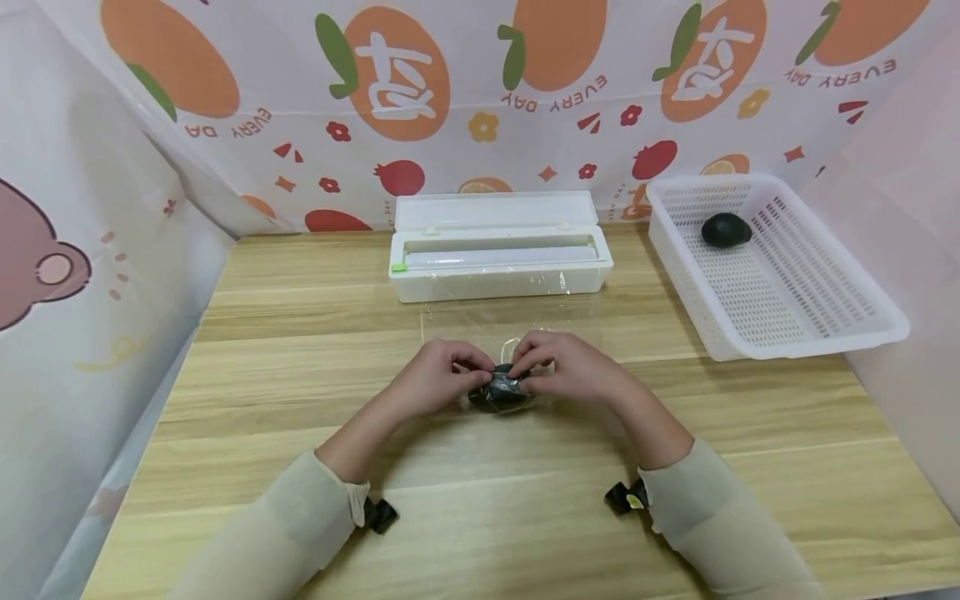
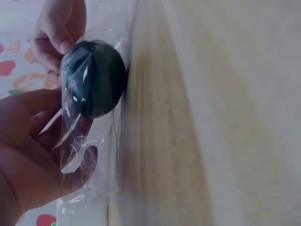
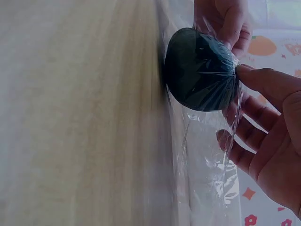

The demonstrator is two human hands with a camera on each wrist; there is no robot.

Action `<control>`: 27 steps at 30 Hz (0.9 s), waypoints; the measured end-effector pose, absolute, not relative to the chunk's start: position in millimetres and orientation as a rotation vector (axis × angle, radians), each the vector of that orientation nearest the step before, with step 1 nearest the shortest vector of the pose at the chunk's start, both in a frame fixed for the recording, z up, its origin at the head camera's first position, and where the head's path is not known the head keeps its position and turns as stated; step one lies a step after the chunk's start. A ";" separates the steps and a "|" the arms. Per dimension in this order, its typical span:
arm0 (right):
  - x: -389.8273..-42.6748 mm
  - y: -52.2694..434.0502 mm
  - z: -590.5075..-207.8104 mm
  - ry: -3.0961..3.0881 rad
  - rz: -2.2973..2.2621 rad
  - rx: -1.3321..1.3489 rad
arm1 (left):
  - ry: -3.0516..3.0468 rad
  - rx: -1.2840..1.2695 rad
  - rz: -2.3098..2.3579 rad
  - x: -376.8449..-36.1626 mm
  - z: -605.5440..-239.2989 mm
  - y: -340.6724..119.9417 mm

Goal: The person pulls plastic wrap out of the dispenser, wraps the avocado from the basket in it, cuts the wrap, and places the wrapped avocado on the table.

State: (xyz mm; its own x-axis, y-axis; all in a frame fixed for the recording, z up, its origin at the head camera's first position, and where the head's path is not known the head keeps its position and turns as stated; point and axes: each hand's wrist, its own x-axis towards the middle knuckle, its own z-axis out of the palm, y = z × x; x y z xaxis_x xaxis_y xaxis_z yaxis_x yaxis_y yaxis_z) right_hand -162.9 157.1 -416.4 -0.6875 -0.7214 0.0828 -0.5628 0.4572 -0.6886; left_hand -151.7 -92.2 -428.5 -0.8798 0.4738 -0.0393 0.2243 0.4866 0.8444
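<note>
A dark avocado (image 1: 501,392) lies on a sheet of clear cling film (image 1: 491,327) at the middle of the wooden table (image 1: 300,350). Both hands meet over it. My left hand (image 1: 474,367) pinches film against its top left, and my right hand (image 1: 527,367) pinches film at its top right. In the left wrist view the film is drawn tight over the avocado (image 2: 96,77), with the left hand (image 2: 70,127) below it and loose film trailing over the fingers. In the right wrist view the right hand's thumb presses film on the avocado (image 3: 200,70), right hand (image 3: 235,103).
An open white cling-film dispenser box (image 1: 498,250) stands behind the hands, its roll showing. A white perforated basket (image 1: 780,275) at the back right holds another dark avocado (image 1: 725,230). Printed fabric walls close in the left, back and right sides.
</note>
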 end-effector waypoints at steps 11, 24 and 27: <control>-177.2 160.5 -423.2 2.379 -1.209 -0.960 | 2.666 0.710 1.325 -138.2 -395.0 -94.1; -177.1 159.0 -427.5 2.364 -1.279 -0.901 | 2.634 0.728 1.174 -140.7 -416.0 -77.8; -174.9 159.6 -425.6 2.430 -1.274 -0.908 | 2.634 0.692 1.200 -140.5 -417.3 -77.3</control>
State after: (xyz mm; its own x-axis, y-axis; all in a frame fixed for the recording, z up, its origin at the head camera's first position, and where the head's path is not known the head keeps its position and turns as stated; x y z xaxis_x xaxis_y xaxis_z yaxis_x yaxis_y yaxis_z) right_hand -174.9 159.6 -425.6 -0.7740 -0.6300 0.0632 -0.4105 0.4232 -0.8077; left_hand -140.5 -77.3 -417.3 -0.8789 0.4752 0.0402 0.3420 0.5694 0.7475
